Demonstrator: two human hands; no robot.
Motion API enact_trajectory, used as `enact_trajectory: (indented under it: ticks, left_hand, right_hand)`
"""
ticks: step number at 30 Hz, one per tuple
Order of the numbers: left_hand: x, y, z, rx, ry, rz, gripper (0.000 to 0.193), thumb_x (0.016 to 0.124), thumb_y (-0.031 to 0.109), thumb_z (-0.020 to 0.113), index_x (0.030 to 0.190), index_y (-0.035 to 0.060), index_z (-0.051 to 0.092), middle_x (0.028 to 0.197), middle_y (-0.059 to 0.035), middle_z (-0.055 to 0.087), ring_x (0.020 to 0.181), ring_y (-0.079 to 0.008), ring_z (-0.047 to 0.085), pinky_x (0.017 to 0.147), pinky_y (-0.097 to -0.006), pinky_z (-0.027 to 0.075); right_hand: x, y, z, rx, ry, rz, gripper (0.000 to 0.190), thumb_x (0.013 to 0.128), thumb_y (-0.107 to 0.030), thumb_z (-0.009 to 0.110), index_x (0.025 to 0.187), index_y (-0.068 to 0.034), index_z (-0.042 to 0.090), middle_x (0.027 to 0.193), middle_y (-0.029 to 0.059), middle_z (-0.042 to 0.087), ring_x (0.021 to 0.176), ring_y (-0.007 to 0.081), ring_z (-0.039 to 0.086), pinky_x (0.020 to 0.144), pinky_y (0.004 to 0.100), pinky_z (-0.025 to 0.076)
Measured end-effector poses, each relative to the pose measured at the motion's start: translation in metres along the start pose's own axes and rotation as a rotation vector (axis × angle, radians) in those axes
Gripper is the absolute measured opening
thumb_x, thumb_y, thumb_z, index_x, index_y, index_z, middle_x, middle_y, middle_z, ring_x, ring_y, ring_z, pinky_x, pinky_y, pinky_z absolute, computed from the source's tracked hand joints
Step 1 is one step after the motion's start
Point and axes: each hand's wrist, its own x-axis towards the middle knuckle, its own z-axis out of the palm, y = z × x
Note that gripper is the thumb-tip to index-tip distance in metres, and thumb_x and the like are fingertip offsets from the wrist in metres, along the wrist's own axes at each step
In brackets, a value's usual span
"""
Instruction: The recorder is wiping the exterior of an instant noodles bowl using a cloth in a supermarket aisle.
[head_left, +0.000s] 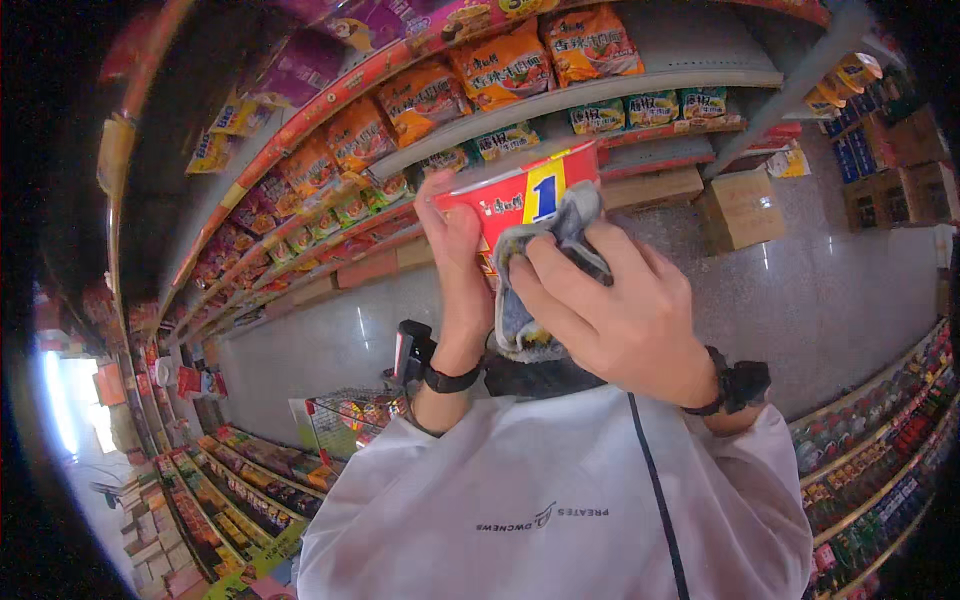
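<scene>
A red instant noodle package (495, 210) with a yellow band and a large blue numeral is held up before my chest. My left hand (457, 255) grips it at its left side, thumb on the front and fingers behind. In my right hand (622, 307) is a crumpled grey-blue cloth (525, 300), pressed against the front and lower right part of the package. The cloth and right hand hide much of the package's lower part. Both wrists wear black straps with small devices.
Shelves with orange noodle packets (502, 64) and green packets (652, 109) rise ahead and to the left. A cardboard box (742, 210) stands on the floor beyond. A wire shopping cart (345, 420) is at lower left. Stocked shelves (877, 442) line the lower right.
</scene>
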Motion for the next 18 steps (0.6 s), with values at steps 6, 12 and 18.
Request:
enact_trajectory:
  ticks: [6, 12, 18]
  left_hand:
    - [0.010, 0.009, -0.003, -0.101, 0.052, -0.071, 0.066, 0.103, 0.065, 0.048, 0.141, 0.0109, 0.045, 0.132, -0.0098, 0.061, 0.119, -0.0222, 0.065, 0.101, -0.0387, 0.055]
    - [-0.003, 0.025, 0.008, -0.212, -0.018, -0.200, 0.069, 0.104, 0.066, 0.043, 0.138, 0.0081, 0.056, 0.126, -0.0102, 0.072, 0.105, -0.0220, 0.074, 0.091, -0.0380, 0.062]
    - [-0.007, 0.016, 0.006, -0.322, -0.146, -0.251, 0.074, 0.103, 0.069, 0.041, 0.143, 0.0086, 0.053, 0.133, -0.0113, 0.068, 0.112, -0.0235, 0.071, 0.096, -0.0399, 0.060]
  right_hand:
    - [-0.023, 0.009, 0.006, 0.120, 0.116, 0.043, 0.043, 0.066, -0.018, 0.075, 0.109, -0.013, 0.076, 0.112, 0.0048, 0.069, 0.093, 0.0297, 0.065, 0.067, 0.0370, 0.058]
    - [-0.045, 0.026, 0.008, 0.251, 0.196, 0.139, 0.049, 0.064, -0.019, 0.081, 0.112, -0.013, 0.075, 0.115, 0.0069, 0.070, 0.091, 0.0327, 0.066, 0.067, 0.0386, 0.060]
    - [-0.046, 0.026, 0.002, 0.296, 0.208, 0.185, 0.051, 0.061, -0.017, 0.082, 0.112, -0.010, 0.075, 0.115, 0.0085, 0.070, 0.089, 0.0340, 0.065, 0.066, 0.0399, 0.058]
